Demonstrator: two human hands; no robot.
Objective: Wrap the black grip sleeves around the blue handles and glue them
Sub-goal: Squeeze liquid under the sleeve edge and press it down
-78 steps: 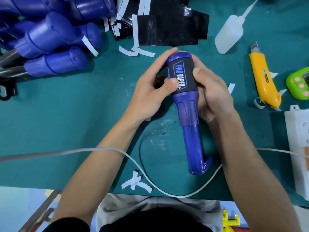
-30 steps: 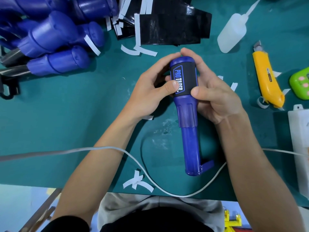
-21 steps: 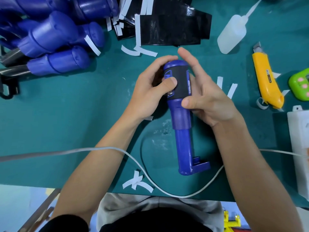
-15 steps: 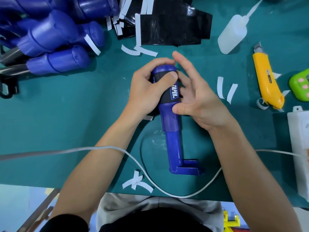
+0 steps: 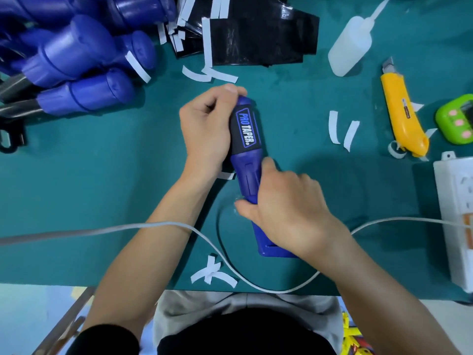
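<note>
A blue handle (image 5: 247, 172) lies over the green mat at the centre, its top end pointing away from me. A black grip sleeve (image 5: 245, 129) printed PRO TAPER is wrapped round its upper part. My left hand (image 5: 207, 129) grips the sleeved end from the left, fingers curled over the top. My right hand (image 5: 289, 211) grips the lower shaft and hides most of it; the foot of the handle shows below the wrist. More black sleeves (image 5: 258, 39) lie flat at the top centre. A white glue bottle (image 5: 350, 47) lies at the upper right.
A pile of blue handles (image 5: 76, 55) fills the upper left. A yellow utility knife (image 5: 401, 111), a green timer (image 5: 458, 119) and a white power strip (image 5: 458, 216) sit at the right. A white cable (image 5: 128, 228) crosses the mat's front. White backing strips (image 5: 343, 130) lie scattered.
My right hand left the sleeve and slid down to grip the lower shaft. My left hand closed round the sleeved end. The handle turned, so the PRO TAPER print faces up again.
</note>
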